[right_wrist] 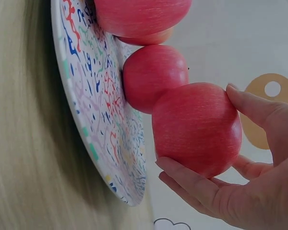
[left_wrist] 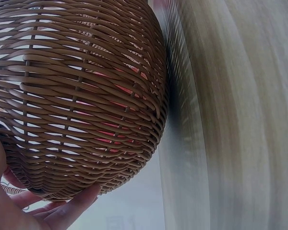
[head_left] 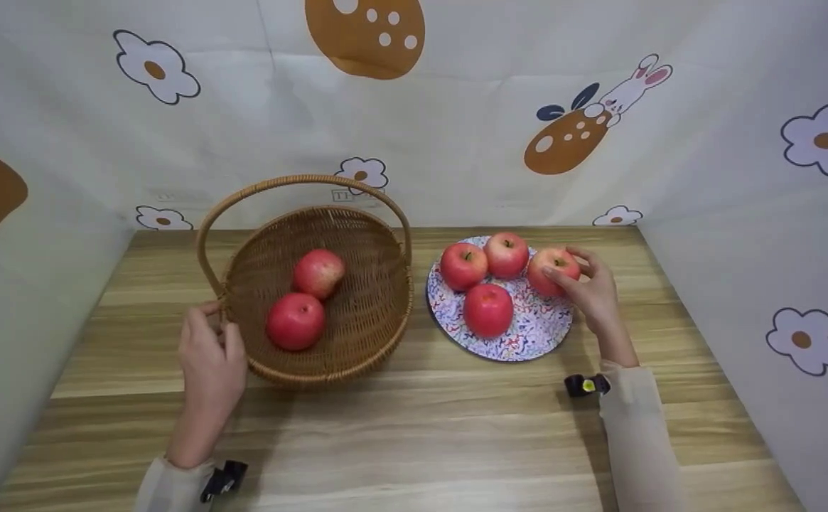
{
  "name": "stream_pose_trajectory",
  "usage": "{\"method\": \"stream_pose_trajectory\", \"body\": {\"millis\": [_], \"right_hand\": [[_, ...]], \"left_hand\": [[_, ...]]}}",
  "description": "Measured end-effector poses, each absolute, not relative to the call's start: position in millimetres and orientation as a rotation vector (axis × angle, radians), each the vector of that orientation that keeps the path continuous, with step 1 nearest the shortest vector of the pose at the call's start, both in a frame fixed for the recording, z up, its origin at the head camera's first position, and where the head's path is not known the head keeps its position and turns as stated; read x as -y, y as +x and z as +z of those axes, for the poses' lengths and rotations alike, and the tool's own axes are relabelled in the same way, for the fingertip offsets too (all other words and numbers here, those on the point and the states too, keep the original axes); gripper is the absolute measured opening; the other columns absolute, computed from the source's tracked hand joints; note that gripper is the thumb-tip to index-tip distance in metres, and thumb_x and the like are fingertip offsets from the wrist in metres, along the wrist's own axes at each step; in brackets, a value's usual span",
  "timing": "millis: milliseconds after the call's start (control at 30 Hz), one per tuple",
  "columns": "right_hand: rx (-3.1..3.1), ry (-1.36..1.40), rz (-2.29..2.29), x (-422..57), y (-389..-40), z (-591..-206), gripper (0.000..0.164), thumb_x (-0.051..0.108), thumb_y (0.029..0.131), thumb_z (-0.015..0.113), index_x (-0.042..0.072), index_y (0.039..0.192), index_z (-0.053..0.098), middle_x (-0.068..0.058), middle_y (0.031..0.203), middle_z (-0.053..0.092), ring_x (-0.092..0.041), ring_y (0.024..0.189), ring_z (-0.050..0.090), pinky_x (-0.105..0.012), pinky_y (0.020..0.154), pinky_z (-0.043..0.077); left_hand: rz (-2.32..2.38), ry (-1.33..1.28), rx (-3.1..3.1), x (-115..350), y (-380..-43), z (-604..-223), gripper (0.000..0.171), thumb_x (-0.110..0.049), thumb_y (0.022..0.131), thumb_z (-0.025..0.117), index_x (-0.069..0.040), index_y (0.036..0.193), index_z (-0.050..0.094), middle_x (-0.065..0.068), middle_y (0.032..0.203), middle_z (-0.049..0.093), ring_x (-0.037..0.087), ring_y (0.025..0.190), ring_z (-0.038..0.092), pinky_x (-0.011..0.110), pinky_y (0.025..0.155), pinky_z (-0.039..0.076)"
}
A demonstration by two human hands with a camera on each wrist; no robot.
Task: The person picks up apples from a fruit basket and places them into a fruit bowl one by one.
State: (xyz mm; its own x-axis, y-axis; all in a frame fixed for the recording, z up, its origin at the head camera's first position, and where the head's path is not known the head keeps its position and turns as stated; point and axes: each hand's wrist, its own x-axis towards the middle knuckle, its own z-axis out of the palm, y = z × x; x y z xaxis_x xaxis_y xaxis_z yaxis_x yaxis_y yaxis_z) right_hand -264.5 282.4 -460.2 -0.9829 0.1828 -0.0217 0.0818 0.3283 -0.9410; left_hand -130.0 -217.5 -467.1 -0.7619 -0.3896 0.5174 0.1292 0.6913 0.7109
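Note:
My left hand (head_left: pixel 211 359) grips the left rim of a brown wicker basket (head_left: pixel 371 313), close to the foot of its tall arched handle (head_left: pixel 303 180). Two red apples (head_left: pixel 296 321) lie inside the basket. On the right, my right hand (head_left: pixel 597 295) holds a red apple (right_wrist: pixel 197 127) between thumb and fingers, over the right side of a patterned round plate (head_left: pixel 520 341). In the right wrist view this apple overlaps another apple (right_wrist: pixel 153 76) behind it. Three more apples (head_left: pixel 488 311) rest on the plate. The left wrist view shows fingers (left_wrist: pixel 77 203) against the basket's woven side.
Both things stand on a wood-grain table (head_left: pixel 414 434), the plate to the right of the basket. A pale cloth (head_left: pixel 456 142) printed with flowers and a rabbit encloses the table at the back and sides. Black straps (head_left: pixel 584 385) sit at both wrists.

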Motion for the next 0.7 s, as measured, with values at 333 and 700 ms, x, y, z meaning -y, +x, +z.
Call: {"method": "stream_pose_trajectory", "body": {"millis": [333, 700], "right_hand": [[2.511, -0.258, 1.737, -284, -268, -470, 0.069, 0.017, 0.096, 0.078, -0.003, 0.154, 0.046, -0.033, 0.148, 0.052, -0.031, 0.127, 0.052, -0.012, 0.079, 0.049], [2.573, -0.27, 1.719, -283, -267, -471, 0.074, 0.024, 0.096, 0.078, -0.001, 0.156, 0.043, -0.032, 0.15, 0.05, -0.034, 0.13, 0.051, -0.013, 0.079, 0.049]], "left_hand": [[-1.012, 0.193, 2.215, 217, -130, -468, 0.026, 0.006, 0.096, 0.046, 0.018, 0.117, 0.055, 0.03, 0.105, 0.061, 0.034, 0.084, 0.058, 0.022, 0.071, 0.041], [-1.033, 0.177, 2.205, 217, -130, -468, 0.026, 0.007, 0.095, 0.046, 0.018, 0.117, 0.055, 0.032, 0.112, 0.061, 0.036, 0.088, 0.059, 0.019, 0.073, 0.041]]}}
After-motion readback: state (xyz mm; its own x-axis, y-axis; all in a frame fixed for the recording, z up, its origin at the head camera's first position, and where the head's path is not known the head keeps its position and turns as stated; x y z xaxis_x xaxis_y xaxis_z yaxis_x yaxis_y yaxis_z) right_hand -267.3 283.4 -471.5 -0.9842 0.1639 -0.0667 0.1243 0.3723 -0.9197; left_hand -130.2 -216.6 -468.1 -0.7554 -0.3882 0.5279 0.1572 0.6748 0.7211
